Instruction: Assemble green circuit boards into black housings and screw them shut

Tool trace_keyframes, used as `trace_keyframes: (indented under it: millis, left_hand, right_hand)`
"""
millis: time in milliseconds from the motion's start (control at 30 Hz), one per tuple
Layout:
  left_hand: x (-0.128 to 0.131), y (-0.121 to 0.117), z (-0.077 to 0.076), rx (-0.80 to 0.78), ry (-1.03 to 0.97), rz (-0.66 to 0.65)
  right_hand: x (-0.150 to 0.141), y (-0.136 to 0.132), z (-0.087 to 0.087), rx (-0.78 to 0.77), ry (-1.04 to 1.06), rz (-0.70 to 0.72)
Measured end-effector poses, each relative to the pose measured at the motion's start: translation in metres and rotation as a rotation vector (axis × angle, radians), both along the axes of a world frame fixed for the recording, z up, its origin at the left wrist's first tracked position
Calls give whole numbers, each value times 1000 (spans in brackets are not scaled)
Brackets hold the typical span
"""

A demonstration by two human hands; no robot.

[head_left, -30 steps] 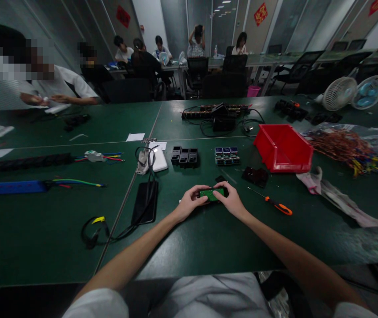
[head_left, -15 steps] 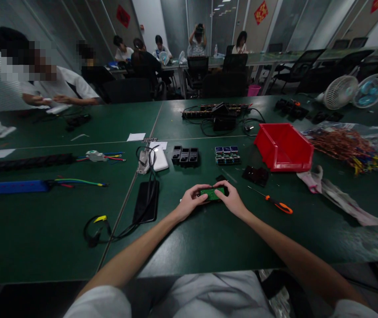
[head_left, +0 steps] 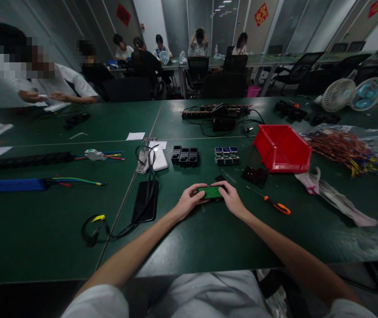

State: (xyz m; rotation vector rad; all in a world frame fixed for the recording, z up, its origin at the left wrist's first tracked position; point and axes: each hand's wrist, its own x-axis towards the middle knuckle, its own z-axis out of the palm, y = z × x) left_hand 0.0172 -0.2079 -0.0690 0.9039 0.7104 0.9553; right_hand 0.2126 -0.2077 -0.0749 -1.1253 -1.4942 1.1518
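Between my two hands is a green circuit board point(head_left: 210, 192), its long side running left to right, with a dark edge or casing around it. My left hand point(head_left: 190, 199) grips its left end, thumb on the board's face. At the right end my right hand point(head_left: 231, 198) pinches it, thumb also on top. Just beyond the fingers lies a small dark piece point(head_left: 220, 178). An orange-and-black screwdriver point(head_left: 277, 205) rests to the right of my right hand. Farther off stand black plastic housings point(head_left: 184, 157) and a group of small circuit modules with display-like tops point(head_left: 227, 156).
A red bin point(head_left: 283, 152) stands at the right, beside dark flat plates point(head_left: 254, 176), a glove point(head_left: 344, 203) and bundled copper-coloured wires point(head_left: 338, 148). On the left are a black phone point(head_left: 145, 201), a looped cable point(head_left: 92, 234) and a blue power strip point(head_left: 12, 186). Co-workers sit beyond.
Both thumbs have moved outward toward the board's ends, so more of its green face shows. The board stays in both hands. The head view has shifted slightly.
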Motion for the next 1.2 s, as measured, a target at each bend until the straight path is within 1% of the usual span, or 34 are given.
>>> trace_keyframes:
  millis: [200, 400, 533, 700, 900, 1000, 1133, 1200]
  left_hand:
    - [-1, 1, 1, -43, -31, 23]
    - [0, 5, -6, -7, -69, 82]
    - [2, 5, -8, -18, -81, 114]
    - [4, 3, -5, 13, -74, 92]
    - [5, 5, -9, 43, -15, 98]
    - [5, 5, -9, 48, -9, 104]
    - [5, 3, -4, 77, -53, 51]
    - [6, 1, -2, 104, -41, 25]
  right_hand:
    - [0, -1, 4, -19, 39, -26]
    - [-2, 0, 6, -122, 144, -18]
    - [-4, -1, 4, -168, 114, -6]
    - [-7, -2, 2, -244, 105, 61]
    - [-9, -4, 1, -209, 134, 73]
    - [-10, -5, 3, -217, 147, 83]
    - [-12, -6, 5, -304, 242, 95]
    - [-13, -7, 5, -342, 259, 122]
